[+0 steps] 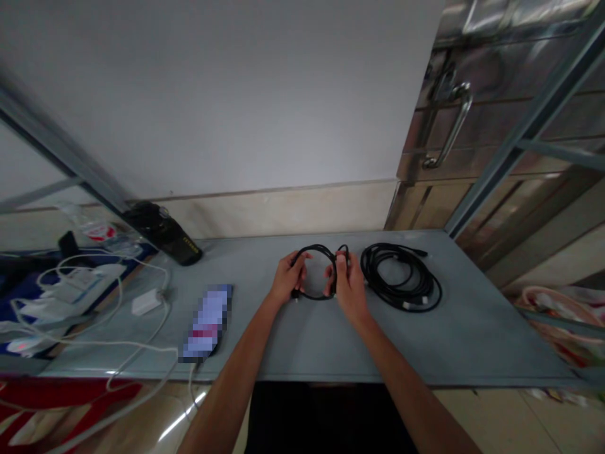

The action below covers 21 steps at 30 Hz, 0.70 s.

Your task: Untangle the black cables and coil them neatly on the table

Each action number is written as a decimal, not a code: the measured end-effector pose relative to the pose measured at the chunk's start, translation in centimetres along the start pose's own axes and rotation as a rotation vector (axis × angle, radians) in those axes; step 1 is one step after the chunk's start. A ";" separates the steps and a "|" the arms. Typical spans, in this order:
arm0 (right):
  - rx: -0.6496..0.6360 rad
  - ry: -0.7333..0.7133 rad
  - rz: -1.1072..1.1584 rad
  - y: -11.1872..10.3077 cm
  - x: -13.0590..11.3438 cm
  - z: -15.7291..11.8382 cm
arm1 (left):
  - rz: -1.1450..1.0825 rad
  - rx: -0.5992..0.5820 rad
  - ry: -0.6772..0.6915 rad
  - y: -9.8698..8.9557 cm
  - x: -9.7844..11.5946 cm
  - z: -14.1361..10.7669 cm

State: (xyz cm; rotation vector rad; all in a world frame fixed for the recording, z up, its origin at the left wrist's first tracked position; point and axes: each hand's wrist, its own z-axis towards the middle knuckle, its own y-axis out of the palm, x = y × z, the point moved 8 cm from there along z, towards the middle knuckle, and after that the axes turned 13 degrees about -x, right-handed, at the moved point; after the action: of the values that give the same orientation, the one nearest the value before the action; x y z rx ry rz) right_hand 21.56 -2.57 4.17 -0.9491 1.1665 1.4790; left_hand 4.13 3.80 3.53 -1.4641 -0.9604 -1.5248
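Here's the black cable (317, 246), looped into a loose ring and held up between your two hands, right in front of you above the table (302, 343). Your left hand (288, 277) has its fingers curled round the left side of the ring, and a short plug end pokes out just below them. Your right hand (348, 282) grips the opposite side, thumb on top, with a small bend of the same cable sticking up above the fingers. The two hands stand a little apart, the open middle of the ring between them.

Just to the right of your right hand lies a second coil, the thicker black coil (396, 297), flat on the tabletop, its pale-tipped plugs resting on the side nearer to you.

Over to the left of your left hand, there's a phone (207, 323) with its screen lit and blurred, a white cord meeting its near end. Further left sits a white adapter (147, 302), and past it a white power strip (80, 290) among tangled cords. Beyond the phone, close to the wall (283, 94), you have a black bottle (165, 233). Far off beyond your right hand, a metal handle (456, 129) shows on a shiny door.
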 end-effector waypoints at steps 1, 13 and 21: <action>-0.005 0.004 0.020 0.0 0.0 0.1 | -0.058 -0.005 -0.007 0.1 -0.2 0.0; 0.007 0.054 0.309 -0.8 2.0 1.2 | -0.523 0.014 -0.064 -1.5 -0.5 0.2; -0.201 0.172 0.417 1.9 3.0 0.6 | -0.589 0.175 -0.082 -3.5 -2.0 0.1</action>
State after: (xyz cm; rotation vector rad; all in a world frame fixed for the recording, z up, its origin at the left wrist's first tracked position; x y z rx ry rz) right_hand 19.04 -1.43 1.82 -1.0260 1.4218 1.9050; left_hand 1.01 5.29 1.56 -1.1793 -1.6344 -1.7329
